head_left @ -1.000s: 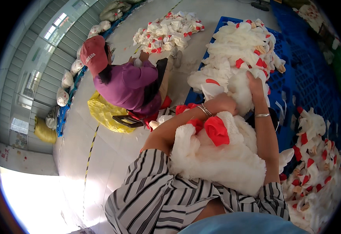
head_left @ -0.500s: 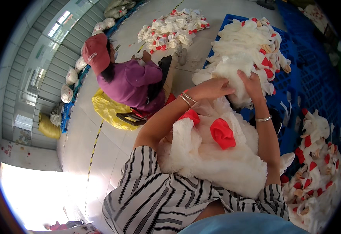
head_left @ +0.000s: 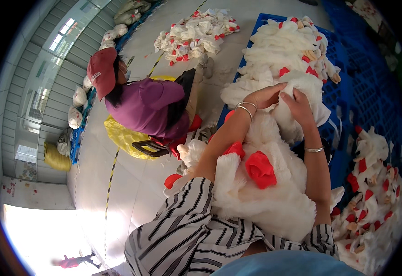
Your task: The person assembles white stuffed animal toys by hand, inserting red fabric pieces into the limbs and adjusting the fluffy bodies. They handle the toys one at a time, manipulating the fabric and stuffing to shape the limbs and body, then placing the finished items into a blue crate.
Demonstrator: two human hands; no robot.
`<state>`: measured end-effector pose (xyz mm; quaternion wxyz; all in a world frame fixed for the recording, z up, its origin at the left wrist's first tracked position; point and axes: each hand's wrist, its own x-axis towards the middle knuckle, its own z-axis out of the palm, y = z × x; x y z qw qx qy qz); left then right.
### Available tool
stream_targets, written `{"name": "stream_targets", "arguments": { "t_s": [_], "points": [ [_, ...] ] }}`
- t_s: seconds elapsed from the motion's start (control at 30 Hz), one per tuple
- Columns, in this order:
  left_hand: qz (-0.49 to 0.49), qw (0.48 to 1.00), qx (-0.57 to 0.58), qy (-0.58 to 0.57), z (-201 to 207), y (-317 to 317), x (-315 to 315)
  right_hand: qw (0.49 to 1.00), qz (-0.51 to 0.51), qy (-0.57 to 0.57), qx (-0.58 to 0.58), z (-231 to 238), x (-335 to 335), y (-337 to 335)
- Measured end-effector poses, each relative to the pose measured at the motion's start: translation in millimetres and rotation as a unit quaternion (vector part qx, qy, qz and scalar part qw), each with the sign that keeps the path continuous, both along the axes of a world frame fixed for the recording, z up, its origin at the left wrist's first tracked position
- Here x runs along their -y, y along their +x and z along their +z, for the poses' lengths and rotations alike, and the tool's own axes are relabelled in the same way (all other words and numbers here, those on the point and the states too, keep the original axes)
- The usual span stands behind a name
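Note:
Both hands are at a white plush piece [head_left: 304, 88] held out in front of me, over the far pile. My left hand [head_left: 265, 96] comes in from its left side, thumb and fingers pinched at its upper edge. Close beside it, my right hand [head_left: 298, 106] grips the same piece from the right, fingertips bent into the fur. Across my lap lies more white plush [head_left: 256, 202], with a gathered red fabric piece [head_left: 260, 170] on top. Another red piece [head_left: 234, 149] shows beside my left forearm. The fur hides some of my fingertips.
A blue pallet [head_left: 341, 60] carries heaped white plush pieces [head_left: 274, 50] with red bits. Another heap [head_left: 371, 207] lies at the right, a third [head_left: 196, 37] on the far floor. A person in purple [head_left: 148, 103] sits at left by a yellow sack [head_left: 125, 140].
My hands have drawn closer together on the plush piece, and the piece has been turned. My view has shifted slightly. The seated person's hands no longer show.

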<state>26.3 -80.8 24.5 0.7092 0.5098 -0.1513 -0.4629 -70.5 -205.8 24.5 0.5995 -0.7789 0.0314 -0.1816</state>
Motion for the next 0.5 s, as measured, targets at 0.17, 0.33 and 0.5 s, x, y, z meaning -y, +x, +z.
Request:
{"name": "stream_targets", "arguments": {
  "t_s": [0.17, 0.33, 0.5],
  "points": [
    [-0.070, 0.995, -0.062, 0.024, -34.3, 11.1, -17.9, 0.955, 0.228, -0.156, -0.104, -1.5, -19.7, -1.4],
    [-0.057, 0.961, 0.203, 0.182, -27.3, 5.7, -23.5, 0.919, 0.288, -0.079, -0.256, 17.6, -30.4, -10.6],
    [0.301, 0.951, 0.032, 0.069, -32.6, 11.5, -29.1, 0.951, 0.243, -0.002, -0.190, 3.8, 10.1, -3.3]
  ]
}}
